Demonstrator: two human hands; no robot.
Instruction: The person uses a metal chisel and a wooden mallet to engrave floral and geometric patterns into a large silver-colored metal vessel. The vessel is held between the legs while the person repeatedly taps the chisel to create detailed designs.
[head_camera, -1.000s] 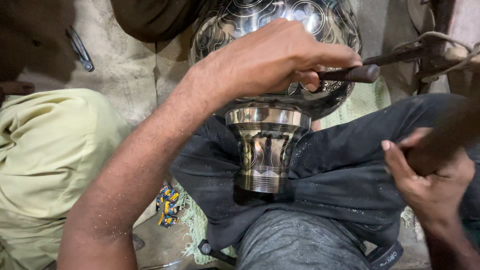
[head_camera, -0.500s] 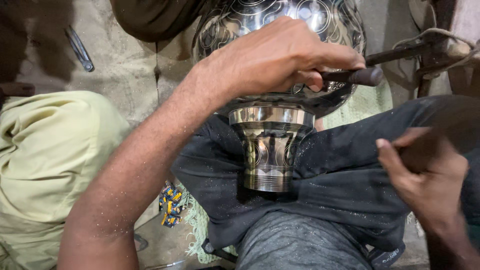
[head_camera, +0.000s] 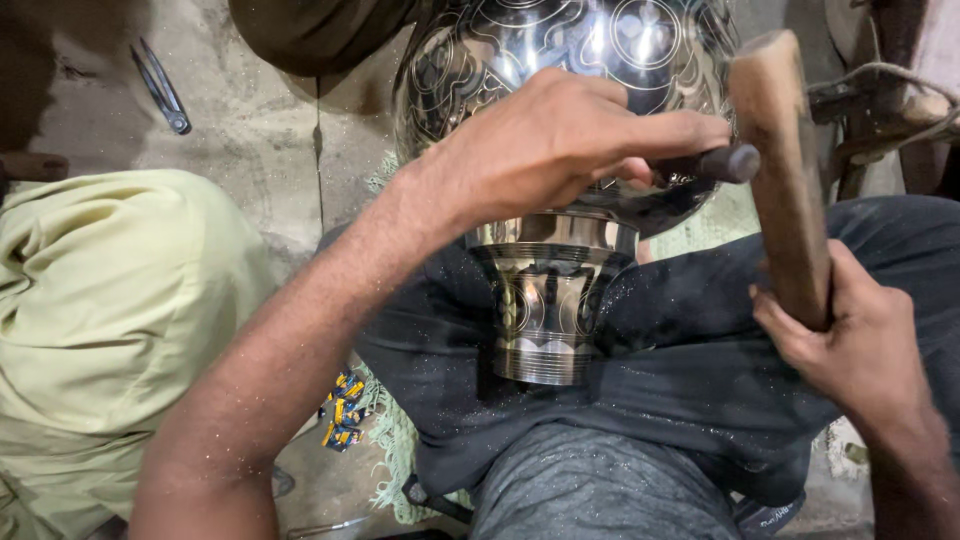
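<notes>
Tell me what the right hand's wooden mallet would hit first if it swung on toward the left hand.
Probably the butt of the dark chisel gripped by the left hand against the engraved metal vase. The right hand holds the wooden mallet beside it; depth unclear.

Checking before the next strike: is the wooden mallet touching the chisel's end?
Cannot tell. In the head view the wooden mallet overlaps the chisel end, hiding any gap.

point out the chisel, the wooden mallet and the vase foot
chisel (head_camera: 722, 163), head view, dark butt end past the fingers
wooden mallet (head_camera: 785, 170), head view, middle of the shaft
vase foot (head_camera: 545, 320), head view, engraved stem
</notes>
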